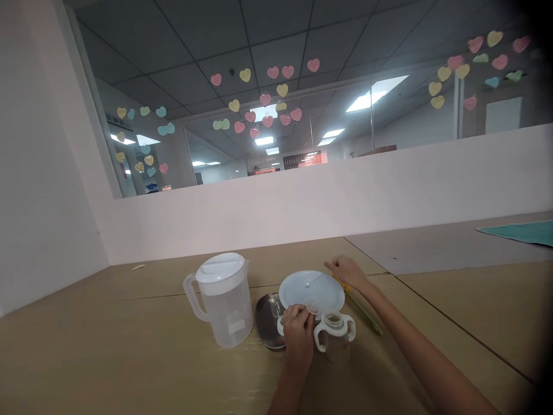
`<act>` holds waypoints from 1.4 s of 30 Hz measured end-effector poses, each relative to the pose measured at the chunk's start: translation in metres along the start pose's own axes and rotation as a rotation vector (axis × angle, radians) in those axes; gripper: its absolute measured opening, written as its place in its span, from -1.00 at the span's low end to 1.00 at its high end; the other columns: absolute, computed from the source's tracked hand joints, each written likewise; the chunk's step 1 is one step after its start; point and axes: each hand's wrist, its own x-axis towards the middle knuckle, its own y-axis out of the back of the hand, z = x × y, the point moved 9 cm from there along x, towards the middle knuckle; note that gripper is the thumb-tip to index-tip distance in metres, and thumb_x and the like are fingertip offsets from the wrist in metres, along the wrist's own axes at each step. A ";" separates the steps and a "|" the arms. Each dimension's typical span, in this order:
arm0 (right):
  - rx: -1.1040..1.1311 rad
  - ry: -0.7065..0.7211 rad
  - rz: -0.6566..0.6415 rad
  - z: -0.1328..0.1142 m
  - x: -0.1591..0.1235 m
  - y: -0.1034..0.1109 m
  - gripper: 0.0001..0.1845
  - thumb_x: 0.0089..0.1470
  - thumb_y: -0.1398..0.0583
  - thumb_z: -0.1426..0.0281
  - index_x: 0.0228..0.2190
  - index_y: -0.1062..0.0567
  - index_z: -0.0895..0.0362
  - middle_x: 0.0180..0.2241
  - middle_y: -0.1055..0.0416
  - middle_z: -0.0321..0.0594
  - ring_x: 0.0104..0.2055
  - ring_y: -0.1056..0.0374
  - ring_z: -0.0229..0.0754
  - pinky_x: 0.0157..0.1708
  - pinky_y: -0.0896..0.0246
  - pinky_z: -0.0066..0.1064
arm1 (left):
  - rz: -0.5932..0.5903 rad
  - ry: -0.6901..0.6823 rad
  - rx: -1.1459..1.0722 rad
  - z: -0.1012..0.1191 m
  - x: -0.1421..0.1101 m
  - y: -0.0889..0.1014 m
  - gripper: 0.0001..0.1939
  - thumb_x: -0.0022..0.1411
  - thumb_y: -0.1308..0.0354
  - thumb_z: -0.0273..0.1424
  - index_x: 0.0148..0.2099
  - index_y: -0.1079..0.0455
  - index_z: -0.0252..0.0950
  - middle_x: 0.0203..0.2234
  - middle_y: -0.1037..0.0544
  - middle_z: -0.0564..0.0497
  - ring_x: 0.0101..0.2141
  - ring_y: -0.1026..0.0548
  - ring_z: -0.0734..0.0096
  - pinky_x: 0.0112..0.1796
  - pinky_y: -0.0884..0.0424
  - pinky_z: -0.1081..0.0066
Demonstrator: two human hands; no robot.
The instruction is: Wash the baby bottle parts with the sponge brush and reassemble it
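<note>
My left hand (298, 331) is closed around a small clear round piece (311, 309), held at the front edge of a white plate (298, 285). A white part (280, 325) shows beside its fingers, partly hidden. Just right of that hand stands a clear cup with two white handles (334, 331), its top uncovered. My right hand (348, 272) is over the plate's back right edge, fingers drawn together and slightly blurred; what they hold, if anything, is unclear. Below it lies a long thin yellow-green tool (365, 311). A thin pale strip (315, 280) crosses the plate.
A translucent pitcher with a white lid (227, 300) stands on the left. Next to it is a metal tray (266, 328), partly behind my left hand. A teal cloth (522, 231) lies at the far right. The table (151, 346) meets a white wall (259, 213) under a window.
</note>
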 end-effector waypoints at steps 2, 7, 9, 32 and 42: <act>-0.043 -0.040 -0.037 0.007 0.000 -0.023 -0.62 0.05 -0.07 0.22 -0.64 -0.41 0.18 -0.56 -0.40 -0.18 -0.48 -0.30 -0.25 -0.52 0.03 -0.50 | -0.009 -0.001 -0.005 0.000 0.000 0.000 -0.81 0.22 -0.02 -0.46 -0.36 -0.45 -0.26 -0.40 -0.47 0.04 -0.33 -0.35 0.42 -0.29 -0.22 0.42; -0.130 -0.096 -0.072 0.013 -0.008 -0.041 -0.67 0.08 -0.05 0.28 -0.38 -0.50 0.26 -0.29 -0.45 0.10 -0.22 -0.37 -0.03 -0.32 -0.14 -0.35 | -0.025 -0.004 -0.021 0.001 0.001 -0.001 -0.84 0.20 -0.04 -0.46 -0.36 -0.45 -0.26 -0.39 -0.47 0.04 -0.32 -0.34 0.42 -0.27 -0.21 0.41; -0.140 -0.083 -0.076 0.010 -0.010 -0.040 -0.64 0.11 -0.01 0.31 -0.33 -0.50 0.31 -0.26 -0.43 0.19 -0.18 -0.35 0.04 -0.26 -0.16 -0.27 | -0.028 -0.004 -0.027 0.002 0.001 -0.001 -0.84 0.20 -0.05 -0.46 -0.35 -0.45 -0.25 -0.39 -0.47 0.04 -0.32 -0.34 0.42 -0.26 -0.22 0.41; 0.486 0.464 -0.555 -0.100 -0.051 -0.044 -0.76 -0.07 -0.12 0.41 -0.36 -0.54 0.17 -0.40 -0.51 -0.25 -0.34 -0.38 -0.25 -0.32 -0.21 -0.50 | 0.137 0.138 0.082 -0.013 0.005 0.029 -0.78 0.24 0.04 -0.34 -0.27 -0.44 -0.20 -0.39 -0.52 0.00 -0.26 -0.39 0.28 -0.23 -0.18 0.32; 0.140 0.233 -0.471 -0.044 -0.033 -0.081 -0.82 -0.39 -0.17 0.62 -0.69 -0.54 0.17 -0.62 -0.47 -0.20 -0.50 -0.33 -0.21 -0.47 -0.10 -0.47 | 0.355 0.521 -0.187 -0.078 -0.006 0.035 -0.77 0.02 0.12 -0.57 -0.31 -0.29 -0.24 -0.44 -0.47 0.04 -0.37 -0.43 0.40 -0.26 -0.31 0.39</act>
